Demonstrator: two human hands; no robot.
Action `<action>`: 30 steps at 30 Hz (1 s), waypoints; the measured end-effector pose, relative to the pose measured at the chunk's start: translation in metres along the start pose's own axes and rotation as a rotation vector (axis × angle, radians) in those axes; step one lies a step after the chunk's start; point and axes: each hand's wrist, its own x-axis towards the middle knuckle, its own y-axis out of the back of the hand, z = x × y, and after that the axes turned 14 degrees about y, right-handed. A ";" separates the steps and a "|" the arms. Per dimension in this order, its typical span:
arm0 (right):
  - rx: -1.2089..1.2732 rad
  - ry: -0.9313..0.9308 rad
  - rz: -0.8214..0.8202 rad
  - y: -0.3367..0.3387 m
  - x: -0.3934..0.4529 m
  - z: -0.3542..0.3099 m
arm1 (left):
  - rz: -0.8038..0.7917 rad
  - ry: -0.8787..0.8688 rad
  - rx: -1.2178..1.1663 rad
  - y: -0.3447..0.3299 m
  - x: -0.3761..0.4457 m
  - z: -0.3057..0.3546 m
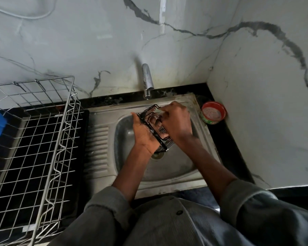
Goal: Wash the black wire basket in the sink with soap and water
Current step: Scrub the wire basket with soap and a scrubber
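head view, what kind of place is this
Most likely a home kitchen: a steel sink with a tap, a wire dish rack beside it, and marble-look wall tiles.

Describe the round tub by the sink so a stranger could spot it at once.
Start at the steel sink and go to its far right corner, where the two marble walls meet. There, on the black counter, sits the small tub: red rim, green side, pale contents, the only round, colourful thing there.
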 end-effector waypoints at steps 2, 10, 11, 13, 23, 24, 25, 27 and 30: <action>0.003 -0.030 -0.015 0.000 0.002 0.002 | 0.017 0.004 -0.010 0.000 0.000 -0.002; 0.064 -0.092 0.015 0.011 0.032 0.007 | 0.044 0.038 0.066 -0.005 0.003 -0.011; 0.050 -0.054 -0.037 0.009 0.034 0.007 | 0.051 0.033 0.074 -0.006 0.003 -0.012; 0.044 0.043 -0.109 0.004 0.031 0.004 | 0.053 0.014 0.081 -0.005 0.005 -0.010; 0.085 0.110 -0.025 -0.004 0.027 -0.012 | 0.038 -0.015 0.174 -0.005 0.005 -0.011; 0.072 0.139 -0.033 -0.005 0.025 -0.013 | 0.015 -0.017 0.160 -0.004 0.005 -0.011; 0.051 0.107 -0.020 -0.004 0.026 -0.009 | -0.004 -0.019 0.161 -0.003 0.005 -0.011; 0.018 -0.063 0.036 -0.001 0.035 0.007 | -0.018 -0.003 0.173 -0.001 0.004 -0.012; 0.085 -0.088 -0.029 -0.001 0.037 0.006 | -0.019 0.009 0.210 -0.003 0.004 -0.016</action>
